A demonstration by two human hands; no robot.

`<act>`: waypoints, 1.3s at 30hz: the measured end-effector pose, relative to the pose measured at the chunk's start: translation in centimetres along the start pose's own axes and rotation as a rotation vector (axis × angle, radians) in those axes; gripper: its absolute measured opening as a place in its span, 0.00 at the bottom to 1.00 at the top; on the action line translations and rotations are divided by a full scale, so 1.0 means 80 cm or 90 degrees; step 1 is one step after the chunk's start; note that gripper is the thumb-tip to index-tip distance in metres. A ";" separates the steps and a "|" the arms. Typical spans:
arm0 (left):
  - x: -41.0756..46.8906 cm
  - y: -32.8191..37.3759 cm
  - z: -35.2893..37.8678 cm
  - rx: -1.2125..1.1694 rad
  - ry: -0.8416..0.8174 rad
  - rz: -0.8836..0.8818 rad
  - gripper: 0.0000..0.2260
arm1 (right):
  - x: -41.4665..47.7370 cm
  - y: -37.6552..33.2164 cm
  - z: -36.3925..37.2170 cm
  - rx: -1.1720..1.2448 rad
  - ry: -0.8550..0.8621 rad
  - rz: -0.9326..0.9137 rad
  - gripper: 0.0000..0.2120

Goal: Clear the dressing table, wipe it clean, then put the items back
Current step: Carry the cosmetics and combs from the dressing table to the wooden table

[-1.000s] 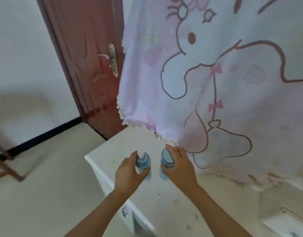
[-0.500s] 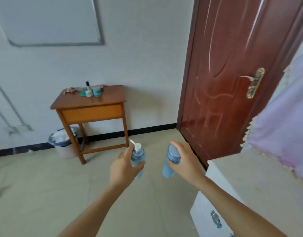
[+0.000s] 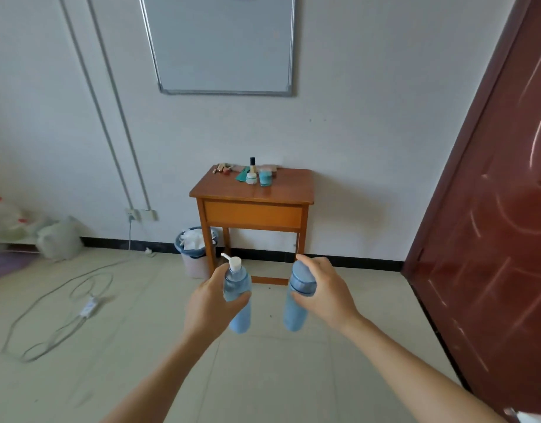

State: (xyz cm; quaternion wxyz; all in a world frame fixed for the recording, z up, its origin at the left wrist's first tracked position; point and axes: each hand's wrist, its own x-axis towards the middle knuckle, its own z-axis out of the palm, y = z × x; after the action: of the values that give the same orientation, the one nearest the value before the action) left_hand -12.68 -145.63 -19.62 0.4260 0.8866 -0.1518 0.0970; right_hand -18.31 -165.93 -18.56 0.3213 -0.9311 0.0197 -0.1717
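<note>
against the far wall, a small wooden table point(image 3: 289, 188) carries a teal jar point(image 3: 265, 177), a white jar point(image 3: 251, 178) and a dark-capped bottle point(image 3: 252, 165); beside its leg a bin point(image 3: 193, 266) holds crumpled white paper. i see the left hand point(image 3: 208, 305) wrapped round a blue pump bottle point(image 3: 237, 286) and the right hand point(image 3: 327, 293) wrapped round a blue capped bottle point(image 3: 299, 286) (both roughly upright, apart, over the tiled floor).

The left hand point(image 3: 209, 303) and right hand point(image 3: 324, 291) now carry the pump bottle point(image 3: 237, 288) and capped bottle point(image 3: 299, 288) over the floor point(image 3: 141, 346), away from the white tabletop, which has left view. The wooden table point(image 3: 254, 193) now stands nearer, straight ahead.
</note>
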 end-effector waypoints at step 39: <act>0.610 -0.105 0.198 -0.105 -0.011 0.014 0.23 | 0.597 0.211 0.083 0.024 0.052 -0.017 0.33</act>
State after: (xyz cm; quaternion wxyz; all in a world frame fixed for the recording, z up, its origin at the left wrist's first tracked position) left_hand 36.57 -162.21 -20.81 0.4954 0.8474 -0.1730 0.0814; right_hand 30.04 -182.39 -18.93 0.3356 -0.9172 0.0169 -0.2142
